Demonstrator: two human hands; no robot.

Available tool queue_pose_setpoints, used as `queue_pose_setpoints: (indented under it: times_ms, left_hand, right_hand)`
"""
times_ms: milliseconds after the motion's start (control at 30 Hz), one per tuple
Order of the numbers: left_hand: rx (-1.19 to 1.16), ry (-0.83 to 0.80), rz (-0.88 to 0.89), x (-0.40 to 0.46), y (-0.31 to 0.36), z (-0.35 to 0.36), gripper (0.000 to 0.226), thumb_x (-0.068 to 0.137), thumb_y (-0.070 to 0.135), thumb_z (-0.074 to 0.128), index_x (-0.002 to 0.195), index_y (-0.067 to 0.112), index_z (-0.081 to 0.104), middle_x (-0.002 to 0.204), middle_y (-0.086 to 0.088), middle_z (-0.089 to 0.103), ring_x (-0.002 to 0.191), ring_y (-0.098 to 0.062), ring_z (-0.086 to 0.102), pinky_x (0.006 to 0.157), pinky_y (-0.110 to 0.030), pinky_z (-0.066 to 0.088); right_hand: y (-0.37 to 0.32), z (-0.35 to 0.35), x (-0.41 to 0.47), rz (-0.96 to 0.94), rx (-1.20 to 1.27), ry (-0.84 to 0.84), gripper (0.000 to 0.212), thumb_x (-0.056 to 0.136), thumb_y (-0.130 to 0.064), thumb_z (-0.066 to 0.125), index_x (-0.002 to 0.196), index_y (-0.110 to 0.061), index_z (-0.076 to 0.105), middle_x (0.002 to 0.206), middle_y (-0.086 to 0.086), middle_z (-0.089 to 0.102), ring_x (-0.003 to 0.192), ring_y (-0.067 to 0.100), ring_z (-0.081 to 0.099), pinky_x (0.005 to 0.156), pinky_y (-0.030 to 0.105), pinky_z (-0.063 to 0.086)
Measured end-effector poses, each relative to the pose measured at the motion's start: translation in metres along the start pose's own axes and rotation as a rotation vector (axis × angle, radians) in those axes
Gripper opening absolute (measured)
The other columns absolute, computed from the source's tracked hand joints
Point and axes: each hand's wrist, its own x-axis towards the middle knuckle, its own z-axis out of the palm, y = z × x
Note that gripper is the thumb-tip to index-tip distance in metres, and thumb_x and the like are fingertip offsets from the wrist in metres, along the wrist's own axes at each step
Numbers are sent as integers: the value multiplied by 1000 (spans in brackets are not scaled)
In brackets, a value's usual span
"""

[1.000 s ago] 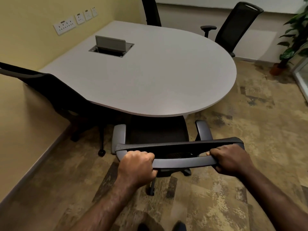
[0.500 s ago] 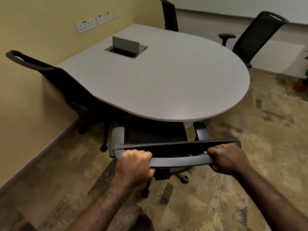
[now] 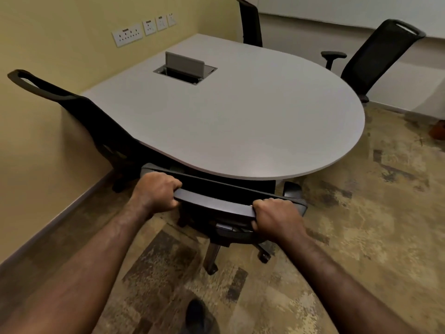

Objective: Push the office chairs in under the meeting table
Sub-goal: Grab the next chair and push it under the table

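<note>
- the office chair (image 3: pixel 216 203) in hand stands at the near, curved edge of the meeting table (image 3: pixel 240 121), with its seat already hidden under the top and only the back rail and the wheeled base (image 3: pixel 216 251) showing.
- both hands take the top rail of the backrest, one near each end, probably so the push goes straight and the chair does not turn on its wheels.
- the left hand (image 3: pixel 156 191) is closed round the rail, fingers curled over the front edge.
- the right hand (image 3: pixel 274 218) grips the same rail near its right end, also fully wrapped.
- the chair at the left (image 3: pixel 96 126) sits close against the table side.
- the chair at the far right (image 3: pixel 375 56) stands apart from the table edge, so i judge it is not yet pushed in.
</note>
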Motion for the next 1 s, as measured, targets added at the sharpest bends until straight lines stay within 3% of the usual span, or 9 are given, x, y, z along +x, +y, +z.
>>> queue_pose_setpoints:
  times_ms: [133,267,367,500,767,1000]
  left_hand:
    - [-32,4,9,32,-15,6,29,61,37,65,84,20,71,80,0,72,78,-27,66,65,-33,47]
    - [-67,50,16,57,-22,12,27,60,34,67,81,19,72,74,-4,70,73,-31,66,62,-34,47]
    - [-76,100,21,72,-21,18,21,59,34,69,71,18,67,66,-5,67,66,-32,65,57,-33,45]
    - [-65,128,38,99,-21,21,23,62,39,69,70,19,65,67,-3,66,67,-31,65,57,-31,40]
    - [-60,157,47,138,-52,29,20,62,37,68,67,19,62,64,-2,65,64,-31,63,54,-29,35]
    - [-57,171,68,141,-57,32,20,61,37,69,65,19,61,62,-2,64,62,-31,63,53,-30,38]
  right_hand:
    - [5,1,28,35,3,-19,21,73,-39,54,71,-23,41,60,-1,46,61,28,59,52,33,36]
    - [23,3,56,28,-6,-13,18,70,-37,53,69,-23,41,65,4,59,62,32,60,52,34,37]
    - [41,3,75,6,-36,-11,17,69,-36,53,66,-23,43,62,3,59,59,31,60,50,32,36]
    - [63,-1,102,4,-66,-21,20,72,-32,58,65,-24,41,57,-2,43,57,29,57,49,30,30]
    - [69,9,148,-10,-86,-8,24,70,-33,61,65,-25,39,55,-5,38,49,22,37,46,27,24]
    - [68,7,149,21,-94,-36,21,73,-35,59,69,-24,41,60,-3,46,56,25,53,50,30,32]
